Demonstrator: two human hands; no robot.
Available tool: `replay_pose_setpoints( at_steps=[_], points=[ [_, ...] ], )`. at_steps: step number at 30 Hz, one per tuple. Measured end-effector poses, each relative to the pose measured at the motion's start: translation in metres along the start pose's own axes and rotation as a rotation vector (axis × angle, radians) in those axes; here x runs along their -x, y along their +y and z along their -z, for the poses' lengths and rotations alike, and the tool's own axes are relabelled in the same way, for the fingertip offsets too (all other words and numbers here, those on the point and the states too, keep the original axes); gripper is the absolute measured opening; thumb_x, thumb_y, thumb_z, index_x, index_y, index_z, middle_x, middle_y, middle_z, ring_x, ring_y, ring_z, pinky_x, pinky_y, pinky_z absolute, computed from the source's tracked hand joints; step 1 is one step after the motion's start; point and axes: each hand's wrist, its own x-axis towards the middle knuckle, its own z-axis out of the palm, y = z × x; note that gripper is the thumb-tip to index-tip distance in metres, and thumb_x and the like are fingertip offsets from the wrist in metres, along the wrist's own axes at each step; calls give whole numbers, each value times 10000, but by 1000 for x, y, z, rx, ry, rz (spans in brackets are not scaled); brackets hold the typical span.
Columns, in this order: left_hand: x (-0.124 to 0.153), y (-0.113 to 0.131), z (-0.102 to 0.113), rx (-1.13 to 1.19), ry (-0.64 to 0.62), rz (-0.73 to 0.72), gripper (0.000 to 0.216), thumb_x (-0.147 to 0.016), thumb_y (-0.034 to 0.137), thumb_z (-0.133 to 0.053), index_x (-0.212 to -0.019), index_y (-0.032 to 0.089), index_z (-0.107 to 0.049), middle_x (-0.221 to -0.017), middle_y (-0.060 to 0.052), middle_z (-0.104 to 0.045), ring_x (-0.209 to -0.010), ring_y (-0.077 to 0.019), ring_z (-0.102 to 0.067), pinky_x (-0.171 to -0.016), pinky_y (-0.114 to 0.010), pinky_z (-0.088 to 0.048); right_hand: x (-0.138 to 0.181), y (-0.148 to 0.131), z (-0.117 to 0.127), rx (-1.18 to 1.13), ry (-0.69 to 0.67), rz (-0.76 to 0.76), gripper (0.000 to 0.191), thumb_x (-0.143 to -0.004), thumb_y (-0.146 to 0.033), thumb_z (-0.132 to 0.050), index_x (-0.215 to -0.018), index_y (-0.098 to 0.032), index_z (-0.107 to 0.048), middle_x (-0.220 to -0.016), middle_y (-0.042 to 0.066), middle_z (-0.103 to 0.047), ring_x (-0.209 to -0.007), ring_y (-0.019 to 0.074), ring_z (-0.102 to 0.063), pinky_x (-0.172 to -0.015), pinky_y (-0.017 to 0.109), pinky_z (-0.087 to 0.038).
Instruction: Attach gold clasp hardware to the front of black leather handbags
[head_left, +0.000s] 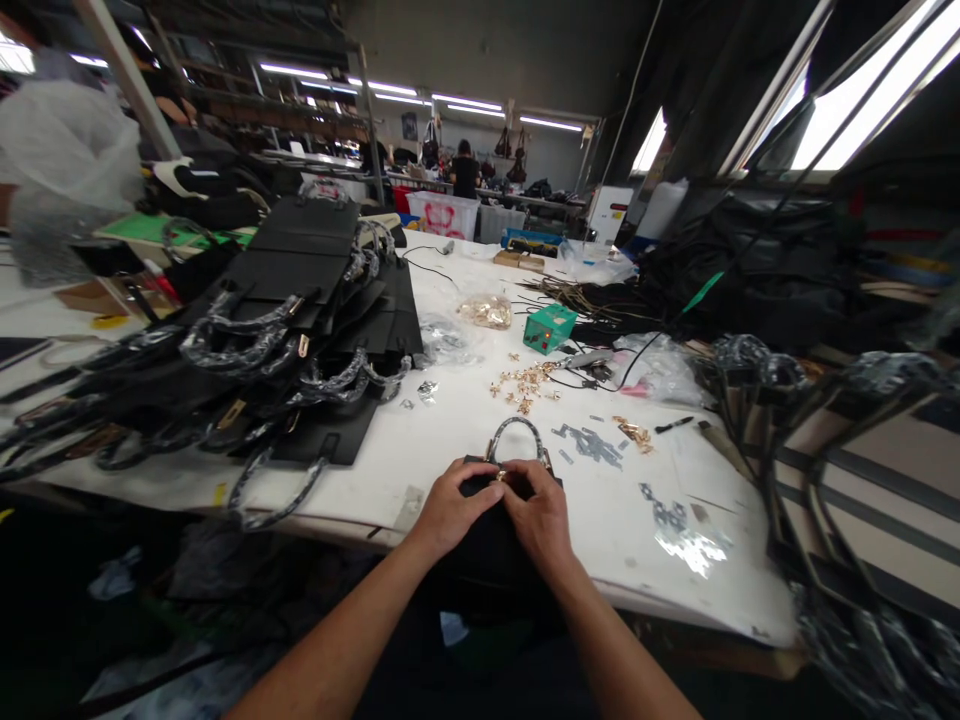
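A small black handbag [487,540] stands at the near edge of the white table [465,420], its wrapped handle [516,432] arching up. My left hand [450,510] and my right hand [540,515] both grip the bag's top edge, fingers pinched around a small gold clasp [504,474] between them. Both hands are closed on the bag.
A pile of black bags with plastic-wrapped handles [277,340] fills the table's left. Loose gold fittings [525,382], a green box [550,327] and small metal pieces [589,442] lie beyond my hands. Striped bags [862,480] crowd the right. A person [465,170] stands far back.
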Motion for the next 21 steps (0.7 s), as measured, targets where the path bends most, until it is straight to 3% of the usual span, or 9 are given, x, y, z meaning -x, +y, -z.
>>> replay_pose_setpoints(
  at_steps=[6,11,18,21],
  points=[
    [0,3,3,2,-19,15,376,-783,404,-692,-1120,239,-713,-1052,-60,-663,-1048,-243,-613,-989,-365,-429,3,-1,2,-242,-29,-148,190,-807,-318,-661,-975,-231,-670,-893,21,-713,-848,200,-673,-828,334,-528],
    [-2,0,1,30,-16,52,347,-810,400,-662,-1100,220,-724,-1039,-62,-672,-1032,-237,-623,-987,-363,-432,2,5,3,-340,-72,-163,263,-809,-307,-664,-1059,-229,-646,-899,19,-701,-848,190,-671,-826,325,-526],
    [-2,-2,-1,38,-19,43,329,-863,407,-597,-1101,218,-722,-1093,-66,-682,-1071,-236,-618,-1006,-357,-425,-1,8,-1,-165,32,-156,224,-794,-370,-696,-930,-201,-640,-841,16,-653,-710,157,-613,-691,282,-506],
    [-2,-6,1,71,-39,47,345,-885,397,-567,-1153,221,-697,-1160,-64,-676,-1130,-234,-599,-1045,-359,-403,-3,4,0,-72,10,-113,191,-827,-391,-662,-858,-204,-680,-853,27,-656,-729,160,-610,-697,280,-493]
  ],
)
